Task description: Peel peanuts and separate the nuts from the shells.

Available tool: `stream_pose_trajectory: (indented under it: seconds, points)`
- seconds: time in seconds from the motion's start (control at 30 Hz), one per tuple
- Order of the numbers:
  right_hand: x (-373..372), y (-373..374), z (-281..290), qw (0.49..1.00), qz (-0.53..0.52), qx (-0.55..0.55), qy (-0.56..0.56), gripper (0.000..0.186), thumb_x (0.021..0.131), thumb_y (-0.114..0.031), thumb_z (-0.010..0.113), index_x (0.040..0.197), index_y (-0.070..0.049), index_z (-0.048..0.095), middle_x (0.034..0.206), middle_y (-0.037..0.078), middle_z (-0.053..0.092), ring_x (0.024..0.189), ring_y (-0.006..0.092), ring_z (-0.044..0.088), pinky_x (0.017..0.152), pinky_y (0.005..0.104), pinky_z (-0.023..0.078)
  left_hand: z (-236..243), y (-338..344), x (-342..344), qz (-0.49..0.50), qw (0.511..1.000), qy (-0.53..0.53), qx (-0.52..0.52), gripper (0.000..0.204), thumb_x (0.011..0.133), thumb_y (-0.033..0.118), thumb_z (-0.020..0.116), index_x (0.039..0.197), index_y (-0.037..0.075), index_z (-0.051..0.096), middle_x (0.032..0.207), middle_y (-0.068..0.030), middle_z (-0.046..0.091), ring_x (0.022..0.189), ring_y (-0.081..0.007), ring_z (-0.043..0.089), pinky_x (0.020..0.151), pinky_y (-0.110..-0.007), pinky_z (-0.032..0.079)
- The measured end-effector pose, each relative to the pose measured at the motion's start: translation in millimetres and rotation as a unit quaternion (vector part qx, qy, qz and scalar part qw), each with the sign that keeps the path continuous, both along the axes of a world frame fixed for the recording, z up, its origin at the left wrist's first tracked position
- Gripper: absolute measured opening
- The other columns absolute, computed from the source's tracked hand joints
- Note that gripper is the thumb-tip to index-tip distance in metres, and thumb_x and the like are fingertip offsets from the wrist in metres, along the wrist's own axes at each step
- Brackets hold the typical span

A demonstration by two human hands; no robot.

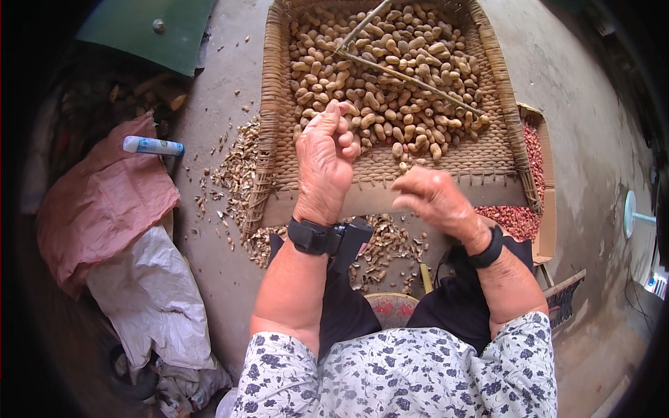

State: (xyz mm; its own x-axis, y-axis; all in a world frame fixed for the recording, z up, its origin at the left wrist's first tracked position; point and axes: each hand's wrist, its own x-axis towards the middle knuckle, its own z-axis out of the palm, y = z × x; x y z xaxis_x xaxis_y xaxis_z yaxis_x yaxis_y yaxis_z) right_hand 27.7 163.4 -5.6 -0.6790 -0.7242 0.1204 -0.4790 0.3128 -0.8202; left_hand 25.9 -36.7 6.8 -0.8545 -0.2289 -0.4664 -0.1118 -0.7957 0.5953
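Shelling: seemingly the step in hand, judging by the loose shells (237,167) and red kernels (512,221).
Peanuts (390,76): heaped in the woven tray (481,159), upper centre of the frame.
Left hand (326,164): grip curled narrow at the heap's edge; cannot tell if it holds anything.
Right hand (439,198): motion-blurred, right of centre; contents, if any, cannot be told.
Next move: probably calls for a firm thumb-and-finger pinch.
Stick (411,82): thin, lying across the heap.
Floor (237,42): grey, shell-strewn.
Room: pink sack (104,202), white sack (153,285), left; cardboard box (548,223), right.
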Motion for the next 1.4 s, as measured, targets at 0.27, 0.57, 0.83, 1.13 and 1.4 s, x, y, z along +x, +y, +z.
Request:
stream_pose_trajectory:
  seconds: [0.27,0.57,0.83,1.13,1.4]
  points:
    - [-43,22,-23,0.980,-0.197,0.042,-0.002,0.007,0.076,-0.003,0.062,0.083,0.000,0.063,0.076,0.014,0.062,0.070,0.0265,0.062,0.064,0.0334,0.048,6,6,-2,0.017,0.999,-0.024,-0.012,0.018,0.091,0.019,0.057,0.099,0.002,0.057,0.069,0.0017,0.050,0.056,-0.0059,0.043,0.046,-0.018,0.036]
    - [-35,-13,-38,0.948,-0.164,0.117,0.246,0.006,0.070,-0.006,0.060,0.074,-0.008,0.063,0.076,0.008,0.050,0.081,0.0266,0.052,0.067,0.0366,0.042,-1,9,3,0.016,1.000,-0.024,-0.010,0.017,0.089,0.016,0.059,0.098,0.001,0.059,0.072,0.0002,0.054,0.061,-0.0074,0.049,0.051,-0.019,0.043]
    - [-46,-22,-39,0.924,-0.127,0.203,0.297,0.005,0.068,-0.009,0.058,0.067,-0.007,0.063,0.077,0.008,0.050,0.082,0.0266,0.052,0.068,0.0379,0.043,0,9,6,0.035,0.998,-0.054,-0.013,0.019,0.088,0.016,0.062,0.098,0.000,0.058,0.080,-0.0034,0.058,0.069,-0.0108,0.055,0.062,-0.023,0.049]
    - [-41,-30,-44,0.884,-0.137,0.257,0.366,0.007,0.063,-0.012,0.060,0.068,-0.007,0.063,0.079,0.007,0.053,0.083,0.0236,0.053,0.067,0.0351,0.043,-5,12,5,0.023,0.998,-0.053,-0.010,0.018,0.087,0.016,0.063,0.095,0.001,0.059,0.081,-0.0039,0.058,0.072,-0.0125,0.056,0.064,-0.024,0.049]
    - [-46,-25,-15,0.955,-0.263,0.052,0.123,0.007,0.074,-0.010,0.066,0.077,-0.004,0.065,0.078,0.007,0.055,0.075,0.0205,0.056,0.068,0.0309,0.046,-6,14,5,0.020,0.998,-0.058,-0.018,0.020,0.089,0.017,0.060,0.096,-0.001,0.057,0.084,-0.0072,0.058,0.075,-0.0167,0.058,0.068,-0.028,0.052]
